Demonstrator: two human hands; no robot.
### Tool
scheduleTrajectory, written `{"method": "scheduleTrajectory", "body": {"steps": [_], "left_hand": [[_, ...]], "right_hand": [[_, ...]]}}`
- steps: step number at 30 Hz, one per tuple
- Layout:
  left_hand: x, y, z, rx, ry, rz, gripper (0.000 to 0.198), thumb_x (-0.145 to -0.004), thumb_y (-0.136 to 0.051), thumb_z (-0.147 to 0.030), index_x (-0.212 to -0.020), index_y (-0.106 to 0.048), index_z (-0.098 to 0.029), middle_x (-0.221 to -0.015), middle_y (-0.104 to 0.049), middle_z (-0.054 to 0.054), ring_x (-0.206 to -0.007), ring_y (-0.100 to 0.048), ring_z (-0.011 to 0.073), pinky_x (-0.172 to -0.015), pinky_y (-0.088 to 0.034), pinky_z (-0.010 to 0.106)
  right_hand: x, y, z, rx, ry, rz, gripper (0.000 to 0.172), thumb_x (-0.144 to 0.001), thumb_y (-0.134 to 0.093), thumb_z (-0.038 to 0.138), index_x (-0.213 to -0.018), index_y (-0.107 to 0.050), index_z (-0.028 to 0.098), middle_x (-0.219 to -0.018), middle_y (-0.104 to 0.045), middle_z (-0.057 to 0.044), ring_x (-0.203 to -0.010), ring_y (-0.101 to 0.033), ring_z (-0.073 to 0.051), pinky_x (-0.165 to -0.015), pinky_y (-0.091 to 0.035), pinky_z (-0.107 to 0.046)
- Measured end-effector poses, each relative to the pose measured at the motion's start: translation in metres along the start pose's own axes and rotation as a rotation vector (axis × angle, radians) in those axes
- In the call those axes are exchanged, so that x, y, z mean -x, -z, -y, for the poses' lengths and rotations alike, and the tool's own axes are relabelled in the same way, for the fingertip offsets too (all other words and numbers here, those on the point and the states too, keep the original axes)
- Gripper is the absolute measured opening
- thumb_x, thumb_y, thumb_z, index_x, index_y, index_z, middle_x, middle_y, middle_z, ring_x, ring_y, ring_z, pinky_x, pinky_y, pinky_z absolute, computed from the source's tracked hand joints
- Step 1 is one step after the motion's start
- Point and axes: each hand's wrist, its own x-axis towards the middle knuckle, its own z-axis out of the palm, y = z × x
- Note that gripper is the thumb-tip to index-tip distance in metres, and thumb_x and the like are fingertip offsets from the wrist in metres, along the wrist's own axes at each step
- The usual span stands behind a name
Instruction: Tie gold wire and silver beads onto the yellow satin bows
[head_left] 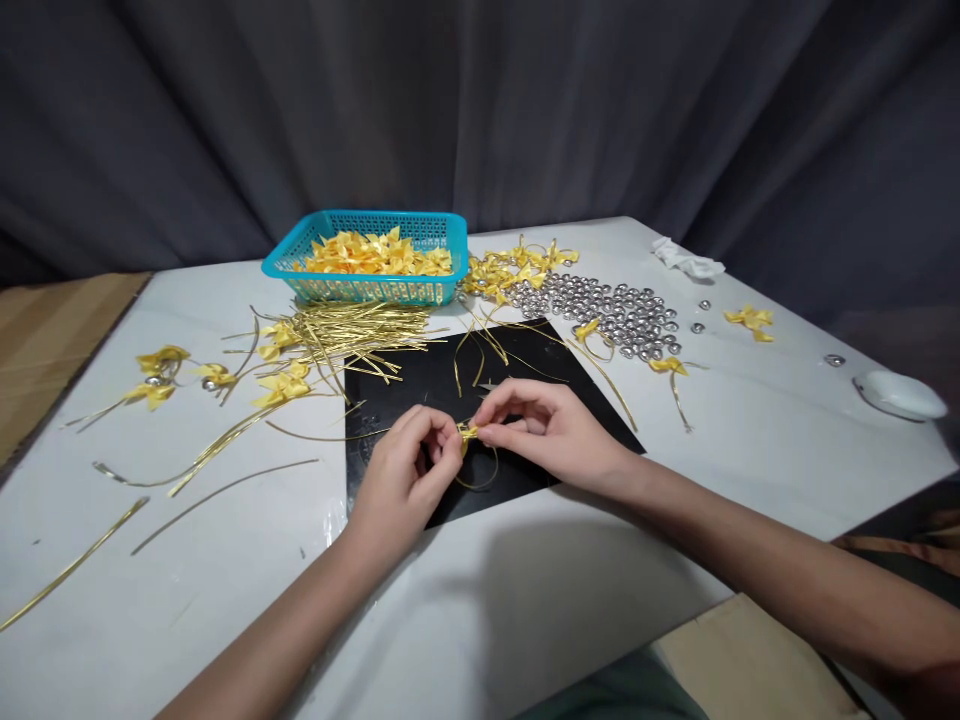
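My left hand [405, 475] and my right hand [536, 425] meet over a black mat [420, 385] on the white table. Both pinch a small yellow ribbon bow [468, 432] between their fingertips. A thin gold twist-tie [480, 478] hangs from the bow in a loop over the mat. The fingers of both hands are closed around the bow.
A blue basket [367, 285] full of yellow bows stands behind a pile of gold ties [352, 330]. Several silver bells [607, 310] lie at the back right. Finished bows [161, 375] are scattered left, a white dish [900, 393] sits far right, and a white cloth [686, 260] beyond.
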Motion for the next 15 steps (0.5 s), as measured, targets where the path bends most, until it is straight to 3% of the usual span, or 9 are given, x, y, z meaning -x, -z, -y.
{"method": "scheduleTrajectory", "body": {"steps": [5, 9, 12, 15], "left_hand": [[0.0016, 0.0008, -0.0008, 0.064, 0.102, 0.039, 0.012, -0.086, -0.048, -0.024, -0.075, -0.052, -0.018, -0.069, -0.053, -0.002, -0.059, -0.049, 0.0104, -0.055, -0.038, 0.022], [0.0005, -0.0004, 0.0009, 0.269, 0.203, 0.070, 0.009, -0.082, -0.054, -0.026, -0.079, -0.051, -0.019, -0.071, -0.055, -0.002, -0.061, -0.052, 0.0103, -0.055, -0.039, 0.022], [-0.0020, -0.0018, 0.0024, 0.397, 0.240, 0.026, 0.012, -0.078, -0.061, -0.025, -0.080, -0.051, -0.019, -0.074, -0.055, -0.002, -0.063, -0.053, 0.0093, -0.055, -0.040, 0.020], [-0.0040, -0.0012, 0.0020, 0.456, 0.241, -0.028, 0.013, -0.075, -0.063, -0.024, -0.079, -0.052, -0.019, -0.073, -0.054, -0.002, -0.064, -0.053, 0.0092, -0.057, -0.042, 0.020]], "right_hand": [[-0.0004, -0.0001, -0.0001, -0.023, -0.037, -0.015, 0.015, -0.072, -0.067, 0.027, -0.077, -0.059, 0.015, -0.076, -0.058, -0.001, -0.069, -0.054, -0.009, -0.062, -0.045, -0.021], [0.0012, -0.0020, -0.0003, -0.067, -0.059, -0.063, 0.016, -0.073, -0.067, 0.027, -0.076, -0.055, 0.016, -0.075, -0.057, 0.000, -0.068, -0.054, -0.009, -0.062, -0.046, -0.021], [0.0010, -0.0032, -0.0005, -0.129, -0.079, -0.099, 0.020, -0.072, -0.068, 0.022, -0.084, -0.054, 0.016, -0.080, -0.056, 0.000, -0.073, -0.056, -0.008, -0.068, -0.047, -0.020], [-0.0003, -0.0021, -0.0018, -0.274, -0.197, -0.035, 0.034, -0.069, -0.071, 0.021, -0.095, -0.049, 0.016, -0.082, -0.055, 0.001, -0.070, -0.060, -0.008, -0.068, -0.050, -0.022]]}}
